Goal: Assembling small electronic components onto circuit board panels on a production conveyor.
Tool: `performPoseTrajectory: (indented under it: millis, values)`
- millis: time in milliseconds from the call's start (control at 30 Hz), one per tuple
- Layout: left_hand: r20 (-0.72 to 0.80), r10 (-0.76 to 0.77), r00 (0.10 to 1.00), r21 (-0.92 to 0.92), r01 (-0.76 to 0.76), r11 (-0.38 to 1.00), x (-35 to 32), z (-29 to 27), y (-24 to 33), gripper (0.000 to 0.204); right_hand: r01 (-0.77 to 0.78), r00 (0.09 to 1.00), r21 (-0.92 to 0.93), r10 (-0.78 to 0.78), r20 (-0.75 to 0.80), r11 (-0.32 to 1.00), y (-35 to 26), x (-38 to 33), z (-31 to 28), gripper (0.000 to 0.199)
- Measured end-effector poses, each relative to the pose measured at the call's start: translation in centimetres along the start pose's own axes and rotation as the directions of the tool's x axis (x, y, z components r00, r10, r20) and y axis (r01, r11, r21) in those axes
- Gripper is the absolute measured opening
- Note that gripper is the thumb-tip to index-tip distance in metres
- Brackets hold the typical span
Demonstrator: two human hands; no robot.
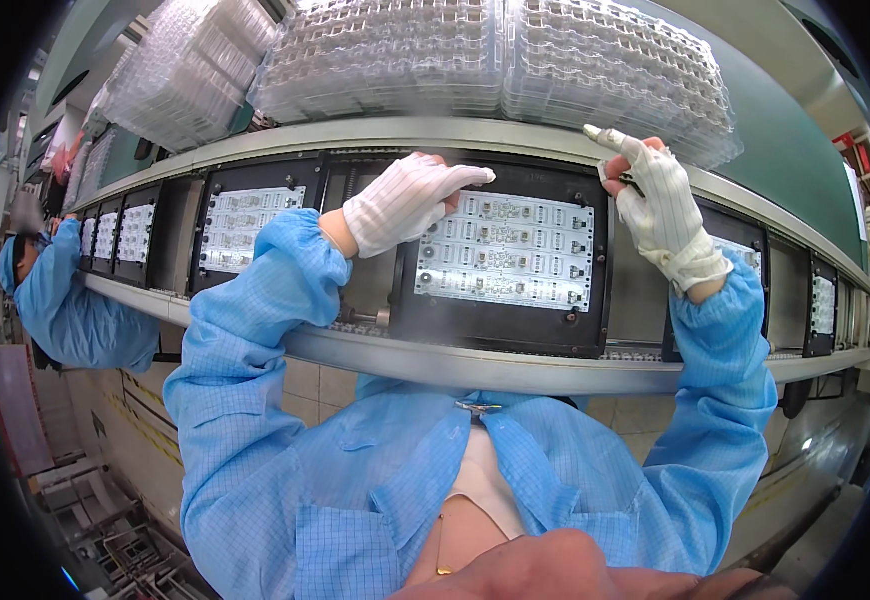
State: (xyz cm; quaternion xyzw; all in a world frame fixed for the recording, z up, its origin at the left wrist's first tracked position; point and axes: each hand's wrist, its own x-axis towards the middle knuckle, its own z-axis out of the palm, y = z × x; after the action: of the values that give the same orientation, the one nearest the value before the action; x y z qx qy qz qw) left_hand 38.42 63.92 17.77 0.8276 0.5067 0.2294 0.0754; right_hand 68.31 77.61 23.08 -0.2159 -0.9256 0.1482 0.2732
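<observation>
My left hand (400, 205), in a white striped glove with bare fingertips, reaches over the upper left corner of a white circuit board panel (503, 248). Its index finger points right; the other fingers are curled, and whatever they hold is hidden. The panel carries rows of small components and lies in a black carrier frame (495, 330) in front of me. To the right of this frame, my right hand (660, 205), gloved alike, is raised with its index finger stretched toward the far rail. Its other fingers curl around something small and dark that I cannot make out.
The carriers ride on a conveyor with metal rails (385, 352). More circuit board panels (245, 225) sit left and right. Behind the far rail stand stacks of clear plastic trays (385, 60) on a green surface (785, 130). A co-worker in blue (80, 300) is at far left.
</observation>
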Motion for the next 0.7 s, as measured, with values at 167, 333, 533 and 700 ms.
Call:
performPoseTrajectory:
  millis: [167,333,533,700]
  values:
    - [0.057,0.003,0.998,0.056,-0.006,0.998,0.4,0.6,0.1,0.058,-0.088,0.991,0.062,0.081,0.110,0.994,-1.2,-1.8,0.3,0.059]
    - [-0.044,0.077,0.996,0.262,-0.063,0.963,0.0,2.5,0.6,0.055,-0.302,0.942,0.237,0.251,0.225,0.923,-1.4,-2.7,2.2,0.068]
    - [-0.226,-0.036,0.973,0.074,0.054,0.996,-1.4,3.1,1.1,0.055,-0.200,0.964,0.092,0.179,0.197,0.976,-0.8,-3.5,4.7,0.076]
    - [-0.338,-0.082,0.937,-0.055,0.067,0.996,-1.0,2.1,1.7,0.052,-0.026,0.986,0.028,0.021,0.163,0.999,0.3,-3.5,6.0,0.078]
